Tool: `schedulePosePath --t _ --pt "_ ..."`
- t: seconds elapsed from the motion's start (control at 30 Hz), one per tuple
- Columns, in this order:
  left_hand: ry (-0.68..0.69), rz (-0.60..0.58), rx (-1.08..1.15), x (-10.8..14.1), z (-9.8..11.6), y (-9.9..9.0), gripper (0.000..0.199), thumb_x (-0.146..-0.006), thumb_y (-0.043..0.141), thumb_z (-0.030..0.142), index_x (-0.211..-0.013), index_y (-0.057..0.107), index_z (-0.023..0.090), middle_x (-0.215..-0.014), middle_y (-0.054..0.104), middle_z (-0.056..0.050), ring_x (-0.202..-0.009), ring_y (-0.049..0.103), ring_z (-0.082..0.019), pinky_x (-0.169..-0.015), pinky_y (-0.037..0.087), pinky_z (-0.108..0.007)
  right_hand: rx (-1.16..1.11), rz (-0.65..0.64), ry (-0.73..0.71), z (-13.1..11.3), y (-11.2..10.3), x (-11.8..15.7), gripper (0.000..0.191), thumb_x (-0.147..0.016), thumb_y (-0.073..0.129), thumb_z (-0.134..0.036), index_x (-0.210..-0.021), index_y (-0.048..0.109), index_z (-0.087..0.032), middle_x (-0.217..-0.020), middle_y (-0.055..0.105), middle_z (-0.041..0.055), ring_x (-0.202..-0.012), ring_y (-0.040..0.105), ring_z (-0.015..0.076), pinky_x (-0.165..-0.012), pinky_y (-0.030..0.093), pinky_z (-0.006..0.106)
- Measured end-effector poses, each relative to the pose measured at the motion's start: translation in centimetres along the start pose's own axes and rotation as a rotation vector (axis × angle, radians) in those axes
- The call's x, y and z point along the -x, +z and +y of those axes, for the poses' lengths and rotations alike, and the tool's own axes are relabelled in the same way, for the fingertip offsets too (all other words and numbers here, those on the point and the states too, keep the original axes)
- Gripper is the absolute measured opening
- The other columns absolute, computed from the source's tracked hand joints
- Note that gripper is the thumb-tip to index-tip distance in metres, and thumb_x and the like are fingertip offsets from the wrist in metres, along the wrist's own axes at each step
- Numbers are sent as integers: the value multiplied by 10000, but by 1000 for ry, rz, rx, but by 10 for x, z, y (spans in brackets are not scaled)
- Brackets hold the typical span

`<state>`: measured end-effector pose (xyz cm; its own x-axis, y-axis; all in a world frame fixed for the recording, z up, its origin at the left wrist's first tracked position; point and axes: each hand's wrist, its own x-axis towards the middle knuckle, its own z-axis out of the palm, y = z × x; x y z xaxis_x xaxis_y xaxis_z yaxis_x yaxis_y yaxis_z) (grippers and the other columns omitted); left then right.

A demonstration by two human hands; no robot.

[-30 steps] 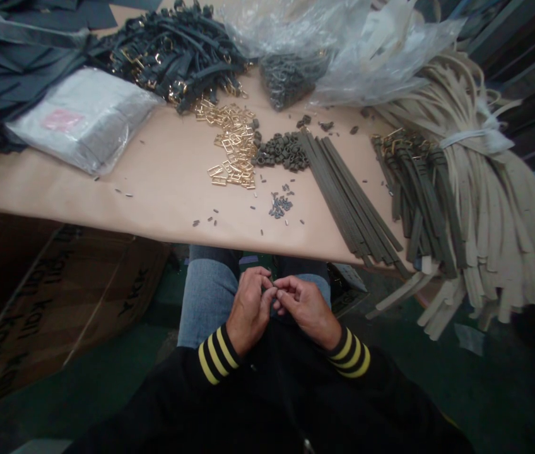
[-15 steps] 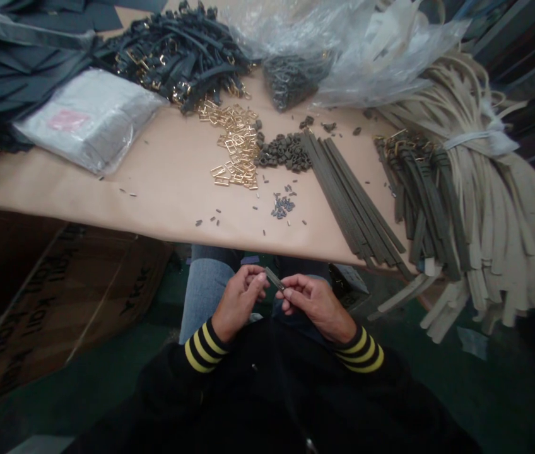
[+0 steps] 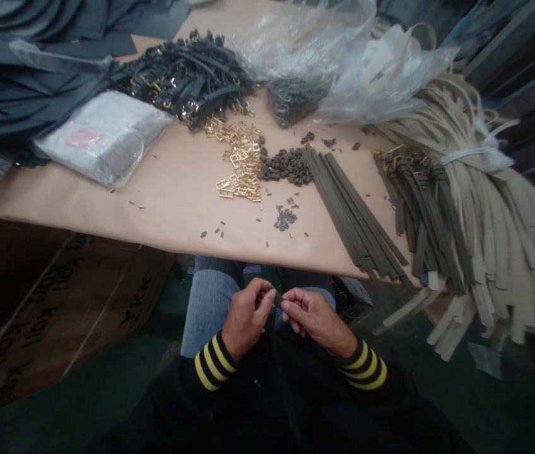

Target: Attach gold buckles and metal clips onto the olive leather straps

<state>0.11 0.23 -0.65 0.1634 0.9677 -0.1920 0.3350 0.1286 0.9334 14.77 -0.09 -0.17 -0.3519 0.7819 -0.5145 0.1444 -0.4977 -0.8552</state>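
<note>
Above my lap, my left hand (image 3: 247, 317) and my right hand (image 3: 318, 316) face each other, each in a pinch. A short olive-green strap (image 3: 277, 302) spans the small gap between the fingertips. Most of it is hidden behind the fingers, so I cannot tell how it is folded. On the table beyond lie small grey metal clips (image 3: 285, 219), a cluster of olive strap loops (image 3: 289, 166) and a pile of gold buckles (image 3: 241, 165). Long olive straps (image 3: 355, 214) lie side by side to the right of these.
Finished-looking olive straps with buckles (image 3: 431, 195) and a tied beige strap bundle (image 3: 499, 208) hang over the table's right edge. Dark buckled straps (image 3: 192, 75), a plastic-wrapped packet (image 3: 106, 139) and clear plastic bags (image 3: 357, 69) lie farther back. A cardboard box (image 3: 82, 302) stands lower left.
The strap was visible as a short strip between my hands and is now mostly covered by my fingers. Both hands appear slightly lower in view, as does the table, so the camera has shifted.
</note>
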Motion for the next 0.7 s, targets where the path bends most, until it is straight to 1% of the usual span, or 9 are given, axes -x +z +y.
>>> schedulePosePath --t 0.07,0.13,0.2,0.27,0.33,0.43,0.53,0.6,0.7 --pt "102 -19 -100 -2 5 -2 114 -785 426 230 -745 501 154 -579 498 25 -528 467 -92 -524 372 -208 103 0 -46 -7 -4 0 249 -782 462 -367 -702 475 -131 -520 479 -43 -378 355 32 -360 264 153" --pt "186 -54 -156 -8 11 -8 137 -797 414 232 -740 510 152 -583 510 19 -532 478 -95 -529 378 -206 164 6 -100 -17 -10 -1 245 -794 451 -354 -689 474 -134 -504 455 -49 -389 342 36 -374 255 158" --pt "252 -71 -205 -21 19 -18 151 -803 412 232 -737 520 150 -604 532 7 -559 499 -102 -546 386 -206 179 31 -151 -29 -18 -3 245 -797 445 -360 -693 471 -140 -514 459 -46 -395 349 41 -381 262 162" --pt "290 -53 -268 -38 26 -29 144 -804 413 222 -755 527 148 -630 549 -2 -583 510 -107 -562 391 -208 165 103 -200 -41 -26 -7 250 -795 437 -375 -693 461 -147 -532 475 -40 -387 356 43 -377 272 166" --pt "318 -20 -344 -59 33 -39 131 -803 415 207 -772 528 148 -643 552 -4 -594 509 -110 -574 395 -213 161 220 -247 -51 -35 -14 252 -787 438 -383 -691 456 -152 -539 489 -35 -375 365 45 -371 287 169" --pt "406 7 -477 -92 44 -47 122 -801 418 186 -777 532 148 -686 558 -19 -628 509 -121 -612 407 -231 174 378 -307 -57 -45 -28 244 -782 439 -379 -687 456 -155 -540 496 -29 -383 399 56 -382 331 175" --pt "505 -6 -628 -126 58 -43 136 -804 414 175 -810 545 139 -750 560 -48 -688 510 -144 -661 418 -261 167 470 -339 -53 -50 -44 239 -789 424 -385 -716 457 -160 -568 507 -19 -403 432 68 -386 362 180" --pt "549 -26 -732 -149 69 -34 149 -802 412 163 -844 551 128 -799 557 -69 -743 510 -162 -693 423 -277 163 503 -342 -49 -51 -52 238 -793 419 -394 -754 462 -163 -572 508 -19 -407 441 76 -371 363 180" --pt "585 -46 -922 -180 81 -17 166 -798 399 137 -861 551 120 -870 546 -97 -826 497 -190 -741 421 -302 172 519 -352 -47 -50 -57 239 -806 409 -394 -767 469 -166 -562 500 -19 -406 442 79 -363 363 177"
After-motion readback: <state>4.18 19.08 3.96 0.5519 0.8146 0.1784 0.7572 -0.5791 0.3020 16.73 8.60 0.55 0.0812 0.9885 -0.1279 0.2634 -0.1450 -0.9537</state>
